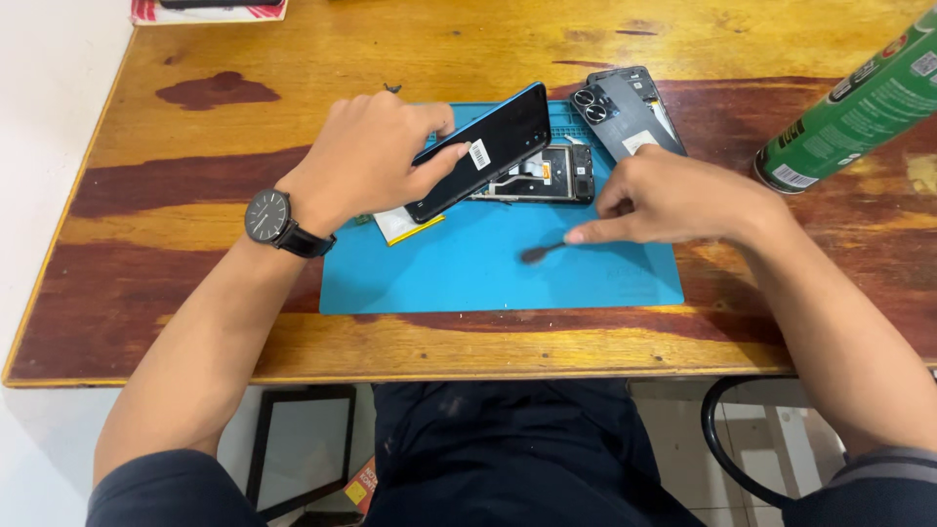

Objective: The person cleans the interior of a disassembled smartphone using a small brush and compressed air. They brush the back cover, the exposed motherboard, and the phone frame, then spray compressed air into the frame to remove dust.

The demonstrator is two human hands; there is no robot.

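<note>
Head view: left hand (366, 156) tilts phone (483, 148), right hand (673, 200) perhaps pinching tool (542, 253)

Glossy black glass phone panel (483, 148), matt blue rubbery mat (488, 268), varnished worn wood table (293, 59), leather-look watch strap (305, 242).

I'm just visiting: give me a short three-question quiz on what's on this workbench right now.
1. True or false: the left hand holds the dark phone screen panel tilted above the blue mat.
2. The right hand holds: A) a small dark-tipped tool, B) the green spray can, C) nothing.
3. What is worn on the left wrist?

Key: 1 true. 2 A. 3 a black wristwatch.
</note>
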